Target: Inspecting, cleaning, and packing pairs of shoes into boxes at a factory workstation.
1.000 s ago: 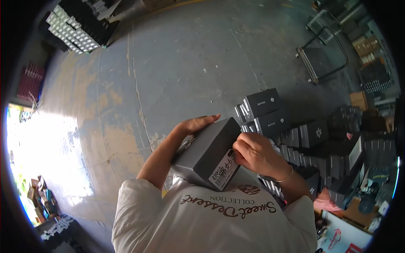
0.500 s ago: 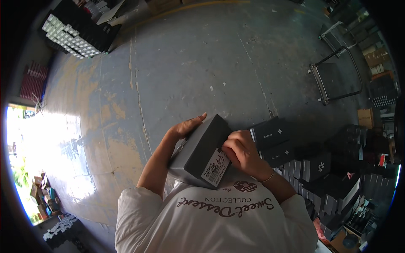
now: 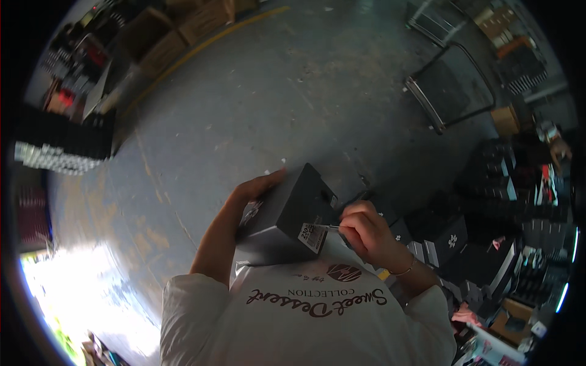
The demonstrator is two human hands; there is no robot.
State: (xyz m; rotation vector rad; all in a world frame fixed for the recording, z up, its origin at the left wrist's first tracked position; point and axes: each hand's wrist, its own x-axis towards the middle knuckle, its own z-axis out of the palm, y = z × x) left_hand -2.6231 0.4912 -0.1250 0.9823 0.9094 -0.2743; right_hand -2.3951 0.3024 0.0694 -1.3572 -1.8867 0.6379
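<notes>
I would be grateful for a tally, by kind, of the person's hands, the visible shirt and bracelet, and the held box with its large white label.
Hands (left hand and right hand): 2
Dark grey box, held: 1
Large white label: 1
Bracelet: 1
White shirt: 1
Total: 6

Grey floor, with tan patches at left, bears a yellow line by cartons; a trolley stands upper right. Daylight (nearly white) floods the lower left.
</notes>
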